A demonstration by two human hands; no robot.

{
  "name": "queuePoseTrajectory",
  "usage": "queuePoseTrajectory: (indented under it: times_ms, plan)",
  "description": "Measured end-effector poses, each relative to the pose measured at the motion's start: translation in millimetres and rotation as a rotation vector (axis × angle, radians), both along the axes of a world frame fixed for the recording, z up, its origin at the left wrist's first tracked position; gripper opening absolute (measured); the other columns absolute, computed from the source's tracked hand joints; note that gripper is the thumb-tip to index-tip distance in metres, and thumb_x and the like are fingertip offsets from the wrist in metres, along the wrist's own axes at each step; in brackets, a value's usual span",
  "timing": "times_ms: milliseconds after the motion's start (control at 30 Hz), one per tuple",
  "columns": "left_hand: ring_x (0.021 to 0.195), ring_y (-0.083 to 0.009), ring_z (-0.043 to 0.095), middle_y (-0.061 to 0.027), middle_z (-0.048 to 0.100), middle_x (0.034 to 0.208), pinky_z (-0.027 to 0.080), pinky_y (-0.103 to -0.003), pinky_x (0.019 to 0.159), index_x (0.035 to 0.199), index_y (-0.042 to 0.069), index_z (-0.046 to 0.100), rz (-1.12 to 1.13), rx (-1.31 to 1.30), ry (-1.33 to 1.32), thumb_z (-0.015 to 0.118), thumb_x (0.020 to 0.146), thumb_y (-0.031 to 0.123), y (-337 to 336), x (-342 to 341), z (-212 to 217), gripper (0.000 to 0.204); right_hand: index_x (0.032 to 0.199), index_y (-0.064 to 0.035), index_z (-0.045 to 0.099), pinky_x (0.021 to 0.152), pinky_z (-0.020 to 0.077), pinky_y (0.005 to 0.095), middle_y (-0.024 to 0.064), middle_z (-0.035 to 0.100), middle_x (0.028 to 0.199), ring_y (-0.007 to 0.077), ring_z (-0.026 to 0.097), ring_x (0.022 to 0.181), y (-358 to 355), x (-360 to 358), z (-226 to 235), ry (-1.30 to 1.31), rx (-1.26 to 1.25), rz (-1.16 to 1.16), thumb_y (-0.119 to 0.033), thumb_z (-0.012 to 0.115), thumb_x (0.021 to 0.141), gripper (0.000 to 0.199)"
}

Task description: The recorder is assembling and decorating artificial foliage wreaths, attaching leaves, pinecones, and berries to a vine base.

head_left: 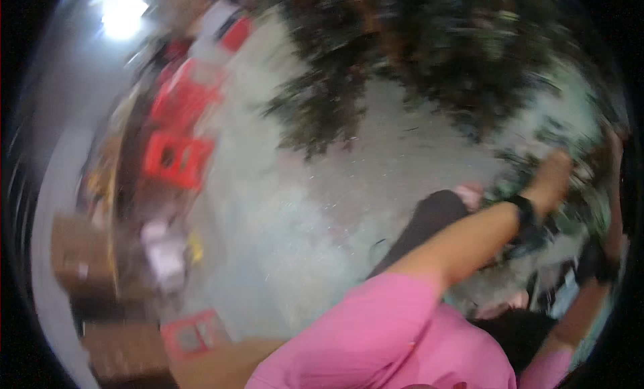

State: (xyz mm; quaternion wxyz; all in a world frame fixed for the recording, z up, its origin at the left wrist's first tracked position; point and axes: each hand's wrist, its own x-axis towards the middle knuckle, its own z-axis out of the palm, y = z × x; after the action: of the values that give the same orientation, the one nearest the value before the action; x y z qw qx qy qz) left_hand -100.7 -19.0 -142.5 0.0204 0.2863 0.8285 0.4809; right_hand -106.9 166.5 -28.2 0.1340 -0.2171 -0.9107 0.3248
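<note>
Blurrily, the left hand is sitting toward three o'clock, among loose greenery; the smear is hiding its fingers, so I cannot tell how far open it is or whether it is gripping any. Farther out at three o'clock, the right hand is fading into the dark rim, its opening and any hold equally impossible to tell. Dark foliage is filling twelve to one o'clock, the top edge cutting it off. Red stool-like shapes are blurring between nine and ten, their outlines running together.
</note>
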Motion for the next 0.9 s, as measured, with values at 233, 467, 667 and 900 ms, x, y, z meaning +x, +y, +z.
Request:
queuePoseTrajectory:
  times_ms: [233, 467, 667, 900]
  plan:
    - [0.063, -0.0367, 0.057, -0.0236, 0.056, 0.067, 0.043, -0.042, 0.059, 0.07, -0.005, 0.058, -0.138, -0.194, 0.006, 0.059, 0.072, 0.023, -76, -18, 79, 0.028, 0.092, -0.0035, 0.041, 0.06, 0.0383, 0.0335, 0.0111, 0.041, 0.071, 0.0227, 0.042, 0.063, -104, 40, 50, 0.607, 0.251, 0.271, -0.018, 0.058, 0.079, 0.026]
    - [0.087, -0.0124, 0.05, -0.0036, 0.053, 0.098, 0.041, -0.025, 0.078, 0.11, 0.002, 0.047, -0.062, 0.55, 0.241, 0.062, 0.08, 0.021, -77, -18, 129, 0.039, 0.124, -0.0018, 0.036, 0.084, 0.0392, 0.0274, 0.0095, 0.051, 0.109, 0.018, 0.049, 0.097, -99, 67, 58, 0.496, -0.346, 0.559, -0.038, 0.044, 0.089, 0.051]
    - [0.085, -0.0109, 0.049, -0.0068, 0.055, 0.097, 0.042, -0.023, 0.074, 0.113, 0.004, 0.041, -0.092, 0.588, 0.151, 0.059, 0.08, 0.009, -58, 1, 142, 0.039, 0.111, 0.0028, 0.052, 0.087, 0.0404, 0.0282, 0.0091, 0.041, 0.124, 0.0152, 0.047, 0.105, -120, 80, 40, 0.609, -0.895, 0.657, -0.032, 0.046, 0.089, 0.042]
    - [0.085, -0.012, 0.048, -0.0084, 0.055, 0.093, 0.037, -0.025, 0.081, 0.113, 0.006, 0.039, -0.078, 0.68, -0.018, 0.048, 0.079, 0.006, -75, -11, 143, 0.035, 0.108, -0.0016, 0.053, 0.081, 0.0449, 0.0311, 0.0118, 0.057, 0.099, 0.0197, 0.055, 0.094, -69, 124, -27, 0.26, -0.139, 0.319, -0.009, 0.059, 0.074, 0.035]
